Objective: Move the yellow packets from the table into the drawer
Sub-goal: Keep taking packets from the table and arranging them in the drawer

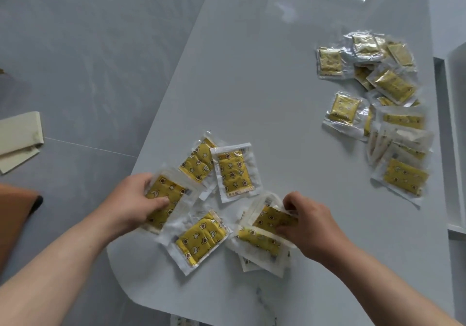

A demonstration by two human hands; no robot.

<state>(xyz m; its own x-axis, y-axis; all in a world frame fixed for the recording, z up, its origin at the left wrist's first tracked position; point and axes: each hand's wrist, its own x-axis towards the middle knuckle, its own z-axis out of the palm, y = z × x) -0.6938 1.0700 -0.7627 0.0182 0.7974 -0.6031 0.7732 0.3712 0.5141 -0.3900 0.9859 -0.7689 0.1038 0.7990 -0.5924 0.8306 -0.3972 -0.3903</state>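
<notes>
Both hands point(131, 200) point(306, 221) grip packets point(165, 199), long axes diagonal.

Yellow packets in clear wrap, printed with stars and moons, lie flat in two loose groups on the pale table point(264, 78). The near group point(214, 199) is fanned out by the front edge, several overlapping, two under the hands. The far pile point(388, 113) sprawls near the right edge, heaped and crinkled, some face down showing white backs.
</notes>
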